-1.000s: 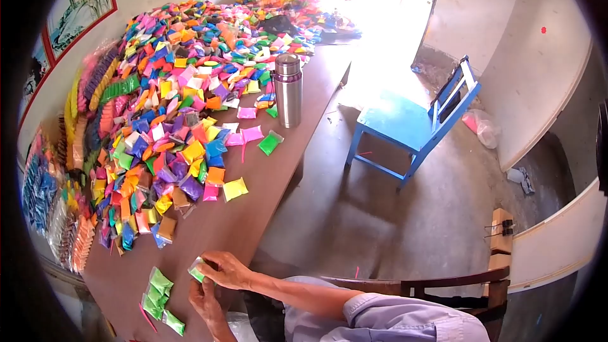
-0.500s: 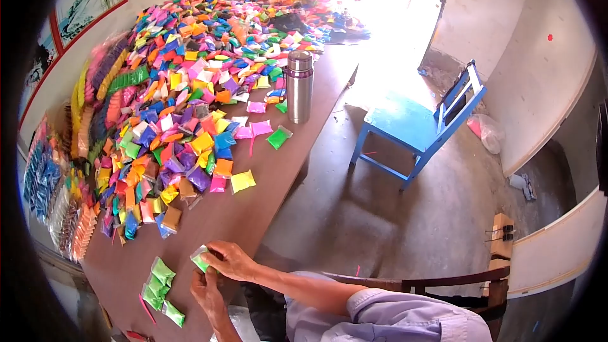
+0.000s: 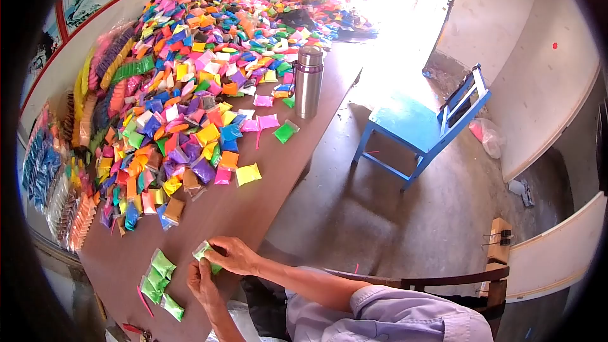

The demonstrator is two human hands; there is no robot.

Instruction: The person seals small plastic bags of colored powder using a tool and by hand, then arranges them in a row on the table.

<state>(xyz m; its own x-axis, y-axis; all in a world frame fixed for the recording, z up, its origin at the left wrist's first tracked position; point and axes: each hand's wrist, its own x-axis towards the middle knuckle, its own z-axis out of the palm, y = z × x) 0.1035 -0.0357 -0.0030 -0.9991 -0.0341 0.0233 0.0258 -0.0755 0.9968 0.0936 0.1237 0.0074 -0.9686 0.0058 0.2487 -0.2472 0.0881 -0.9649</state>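
A small clear packet of light green material is pinched between my two hands over the table's near edge. My right hand grips it from above, thumb and fingers closed. Below it, my left hand holds the packet's lower edge, fingertips pressed together. To the left on the tabletop lie several joined green packets, with another green packet at their lower end. Beside them is a thin pink strip.
A large heap of colourful packets covers the far side of the brown table. A steel thermos stands near its right edge. Red-handled scissors or pliers lie at the bottom. On the floor is a blue chair.
The view has shifted slightly. Both hands still hold the green packet, and my right hand's fingers have moved a little along it, showing more of its green part below.
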